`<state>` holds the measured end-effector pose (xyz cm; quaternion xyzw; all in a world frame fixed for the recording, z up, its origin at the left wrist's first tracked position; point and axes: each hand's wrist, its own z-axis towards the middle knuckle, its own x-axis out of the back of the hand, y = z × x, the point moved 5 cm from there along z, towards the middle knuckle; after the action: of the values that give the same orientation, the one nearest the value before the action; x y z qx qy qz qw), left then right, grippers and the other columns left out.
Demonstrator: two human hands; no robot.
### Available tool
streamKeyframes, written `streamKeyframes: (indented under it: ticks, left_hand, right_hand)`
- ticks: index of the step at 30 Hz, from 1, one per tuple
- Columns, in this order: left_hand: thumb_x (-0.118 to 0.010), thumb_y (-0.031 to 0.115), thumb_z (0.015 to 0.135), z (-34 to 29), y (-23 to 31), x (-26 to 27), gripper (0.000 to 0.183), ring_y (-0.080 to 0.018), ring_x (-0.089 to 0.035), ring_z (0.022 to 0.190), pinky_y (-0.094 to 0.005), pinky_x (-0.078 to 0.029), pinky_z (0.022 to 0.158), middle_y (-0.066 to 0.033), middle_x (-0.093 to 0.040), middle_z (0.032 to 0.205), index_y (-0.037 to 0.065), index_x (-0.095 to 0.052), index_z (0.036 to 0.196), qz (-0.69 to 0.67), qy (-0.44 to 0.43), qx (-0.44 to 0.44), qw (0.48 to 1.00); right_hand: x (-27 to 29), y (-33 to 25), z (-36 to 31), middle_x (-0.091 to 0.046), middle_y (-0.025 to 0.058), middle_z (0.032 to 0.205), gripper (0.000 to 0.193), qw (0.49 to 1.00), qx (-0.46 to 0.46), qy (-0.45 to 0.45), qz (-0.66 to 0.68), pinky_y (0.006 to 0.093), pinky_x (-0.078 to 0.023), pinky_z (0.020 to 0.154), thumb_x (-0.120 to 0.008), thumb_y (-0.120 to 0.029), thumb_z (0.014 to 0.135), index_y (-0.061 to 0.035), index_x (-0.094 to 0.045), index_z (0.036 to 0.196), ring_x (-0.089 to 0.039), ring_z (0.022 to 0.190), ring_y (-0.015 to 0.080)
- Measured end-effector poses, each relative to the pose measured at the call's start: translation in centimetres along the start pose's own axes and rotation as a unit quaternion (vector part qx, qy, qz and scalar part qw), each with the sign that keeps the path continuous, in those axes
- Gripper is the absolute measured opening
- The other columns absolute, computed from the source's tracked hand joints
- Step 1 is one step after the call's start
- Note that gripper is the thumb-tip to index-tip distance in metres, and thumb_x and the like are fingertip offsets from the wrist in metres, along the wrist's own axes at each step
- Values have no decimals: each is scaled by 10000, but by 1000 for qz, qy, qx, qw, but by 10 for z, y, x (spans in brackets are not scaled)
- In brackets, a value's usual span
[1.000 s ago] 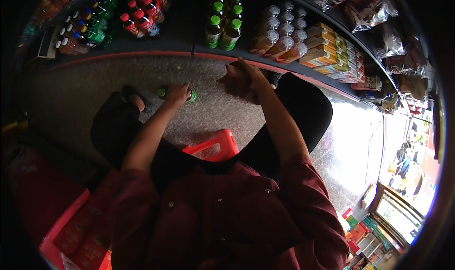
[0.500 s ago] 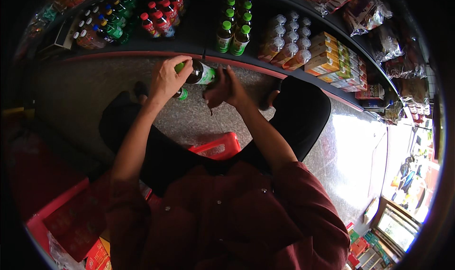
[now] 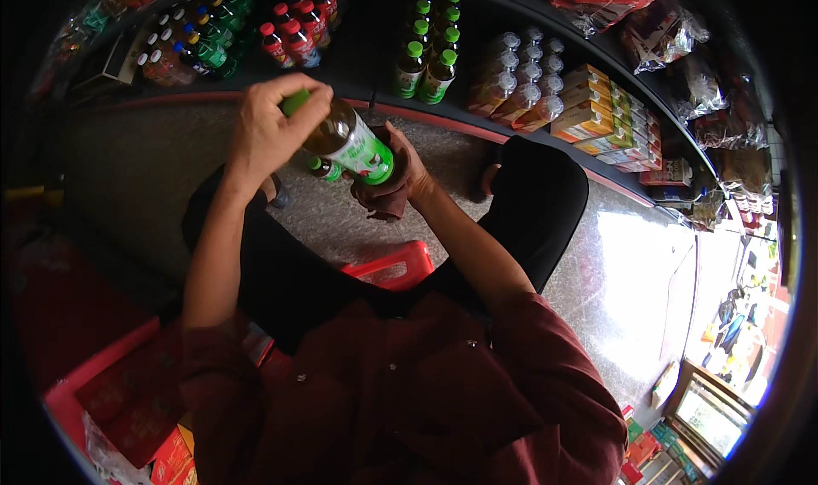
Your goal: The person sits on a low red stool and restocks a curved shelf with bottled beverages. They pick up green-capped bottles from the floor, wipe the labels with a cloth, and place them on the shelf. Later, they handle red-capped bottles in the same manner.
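The green-labelled bottle [image 3: 358, 148] is held aslant over the floor [image 3: 341, 221], just on the person's side of the shelf's [image 3: 362, 76] front edge. Its long axis runs between the hands — cap up and left, base down and right. The left hand [image 3: 277, 127] is closed round the cap end; the right hand [image 3: 413, 170] grips a brown cloth [image 3: 385, 202] against the base — both equally near.

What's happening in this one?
A person holds a tilted green-labelled bottle in front of a low shelf. The left hand is on its green cap, and the right hand holds a brown cloth against its base. Another bottle, partly hidden, is on the floor beyond it. Similar green-capped bottles stand on the shelf.
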<state>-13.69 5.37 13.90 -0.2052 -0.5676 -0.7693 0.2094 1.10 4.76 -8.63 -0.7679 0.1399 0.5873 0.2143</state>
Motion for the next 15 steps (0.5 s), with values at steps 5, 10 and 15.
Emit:
streamKeyframes:
  ticks: [5,10,15]
  left_hand:
    - [-589,340,938,9,-73,0,345,-113,-615,907,-264,-484,780,-32,-647,1010,42,-605,1112,-293,68,87,950]
    - [-627,408,892,-12,-77,-75,618,-243,-600,1014,-403,-476,918,-115,-594,1083,76,-386,1354,-647,-46,89,756]
    - [-642,281,870,-30,-102,-106,536,-263,-606,970,-410,-502,880,-118,-598,994,113,-420,1328,-664,-12,195,722]
  right_hand:
    - [-50,4,-11,-631,209,1083,606,992,59,17,108,461,-561,673,-477,-504,930,-10,-464,1281,-649,803,368]
    - [-49,11,-10,-641,164,1036,540,997,50,-7,63,425,-549,594,-405,-490,968,-34,-503,1238,-639,722,327]
    - [-13,5,-5,-646,90,1027,492,988,64,111,-91,370,-553,680,-478,-468,966,-67,-512,1249,-643,825,222]
